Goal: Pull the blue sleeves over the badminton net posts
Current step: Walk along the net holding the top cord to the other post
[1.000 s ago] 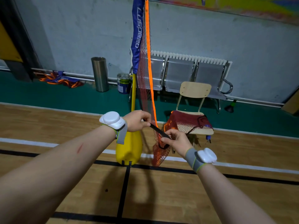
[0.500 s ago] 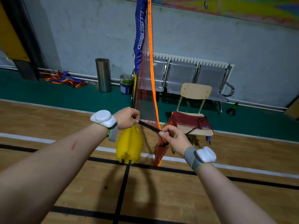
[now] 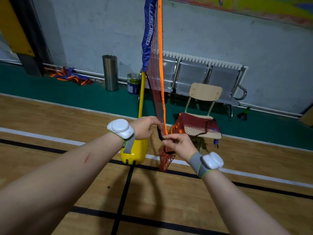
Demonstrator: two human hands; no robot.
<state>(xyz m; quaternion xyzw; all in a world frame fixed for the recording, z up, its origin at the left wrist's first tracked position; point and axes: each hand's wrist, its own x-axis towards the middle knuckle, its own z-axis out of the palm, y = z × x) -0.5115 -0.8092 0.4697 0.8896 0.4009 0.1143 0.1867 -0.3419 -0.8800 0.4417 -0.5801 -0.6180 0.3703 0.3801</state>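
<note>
A yellow net post (image 3: 142, 94) rises from a yellow base (image 3: 134, 154) on the court floor. A blue sleeve (image 3: 149, 33) with white lettering covers the post's upper part and ends above the bare yellow section. A red net with an orange edge band (image 3: 160, 68) hangs beside it, bunched near the floor. My left hand (image 3: 145, 127) and my right hand (image 3: 177, 144) both pinch a black strap (image 3: 159, 133) at the net's lower edge, close together in front of the post.
A wooden chair (image 3: 204, 94) with another bundled red net (image 3: 194, 123) stands behind on the right. A row of metal seats (image 3: 193, 75), a steel bin (image 3: 110, 72) and a paint can (image 3: 133, 83) line the wall. Orange-blue fabric (image 3: 71, 77) lies at the left.
My hands have come closer together, so the black strap now bends between them instead of stretching taut. The view has shifted slightly.
</note>
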